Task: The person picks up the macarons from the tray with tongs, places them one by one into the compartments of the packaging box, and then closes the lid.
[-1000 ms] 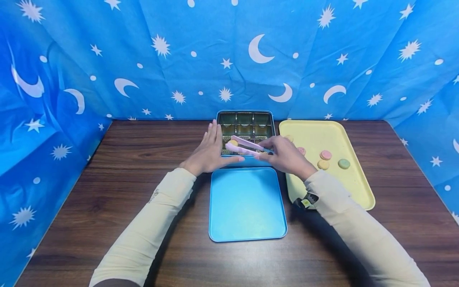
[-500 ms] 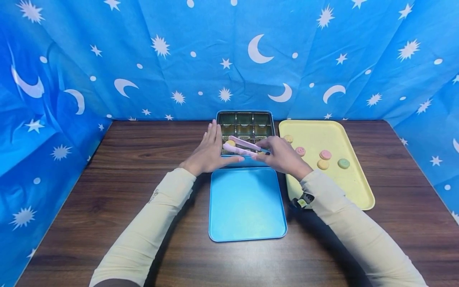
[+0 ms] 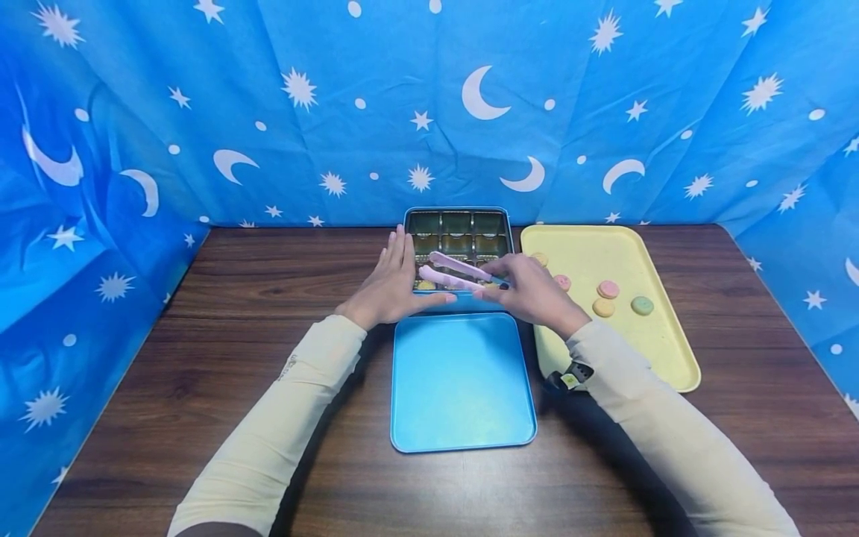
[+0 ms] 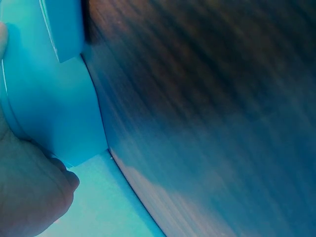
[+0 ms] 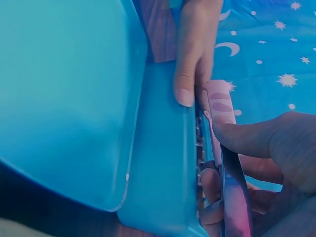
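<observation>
In the head view a blue tin (image 3: pixel 466 302) with a gold divided insert stands at the back of the table. My left hand (image 3: pixel 385 289) lies along its left side with straight fingers, the thumb over the front rim. My right hand (image 3: pixel 533 292) holds pink tongs (image 3: pixel 448 280) over the tin's front row, thumb on one arm in the right wrist view. The tongs' tips are spread apart with nothing between them. Just below them, a yellow macaron (image 3: pixel 426 285) sits in the front left compartment. Tongs and right hand hide part of the front row.
Right of the tin lies a pale yellow tray (image 3: pixel 644 358) with several macarons, among them a pink one (image 3: pixel 608 289) and a green one (image 3: pixel 642 306). The blue lid (image 3: pixel 463 384) lies in front of the tin. A starry blue cloth (image 3: pixel 376 142) hangs behind.
The tongs have parted from the yellow macaron, which has dropped into the front left compartment. My right hand shifted left, then slightly back right. The left hand has stayed put.
</observation>
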Tool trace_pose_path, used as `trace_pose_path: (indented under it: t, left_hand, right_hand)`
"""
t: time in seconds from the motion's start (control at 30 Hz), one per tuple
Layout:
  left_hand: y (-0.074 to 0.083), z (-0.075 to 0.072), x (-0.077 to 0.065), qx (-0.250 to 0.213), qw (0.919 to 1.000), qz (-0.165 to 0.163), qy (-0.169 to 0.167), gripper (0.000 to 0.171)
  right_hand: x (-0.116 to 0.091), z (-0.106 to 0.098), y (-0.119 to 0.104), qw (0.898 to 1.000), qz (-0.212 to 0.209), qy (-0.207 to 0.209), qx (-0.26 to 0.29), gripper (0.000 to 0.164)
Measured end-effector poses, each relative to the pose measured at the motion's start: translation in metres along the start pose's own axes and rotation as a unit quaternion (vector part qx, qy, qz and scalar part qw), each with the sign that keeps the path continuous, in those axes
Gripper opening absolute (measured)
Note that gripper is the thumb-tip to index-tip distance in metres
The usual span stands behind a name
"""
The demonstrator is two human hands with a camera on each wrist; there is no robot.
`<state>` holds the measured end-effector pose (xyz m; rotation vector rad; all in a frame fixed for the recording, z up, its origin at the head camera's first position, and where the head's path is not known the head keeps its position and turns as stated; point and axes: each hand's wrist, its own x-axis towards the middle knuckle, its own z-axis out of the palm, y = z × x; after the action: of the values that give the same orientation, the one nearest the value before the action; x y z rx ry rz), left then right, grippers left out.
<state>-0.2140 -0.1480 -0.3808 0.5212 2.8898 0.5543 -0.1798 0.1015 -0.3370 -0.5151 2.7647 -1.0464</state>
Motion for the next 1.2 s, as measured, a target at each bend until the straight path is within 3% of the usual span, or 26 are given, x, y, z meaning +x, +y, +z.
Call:
trace_pose_path:
  t: [0.27, 0.73, 0.97, 1.2]
  left_hand:
    - [0.0, 0.0, 0.0, -0.006, 1.0, -0.003, -0.001, 0.133]
    - [0.001, 0.0, -0.001, -0.01, 0.9999, 0.0, -0.004, 0.134]
    - [0.0, 0.0, -0.001, -0.011, 0.9999, 0.0, -0.007, 0.134]
    - [0.0, 0.0, -0.001, -0.012, 0.9999, 0.001, -0.004, 0.135]
  right_hand:
    - [-0.012, -0.021, 0.009, 1.0, 0.001, 0.029, 0.004, 0.039]
    - [-0.042, -0.053, 0.052, 0.997, 0.042, 0.069, 0.008, 0.041]
    - [-0.059, -0.061, 0.076, 0.995, 0.069, 0.069, 0.016, 0.045]
    - [-0.074, -0.064, 0.098, 0.994, 0.082, 0.073, -0.024, 0.044]
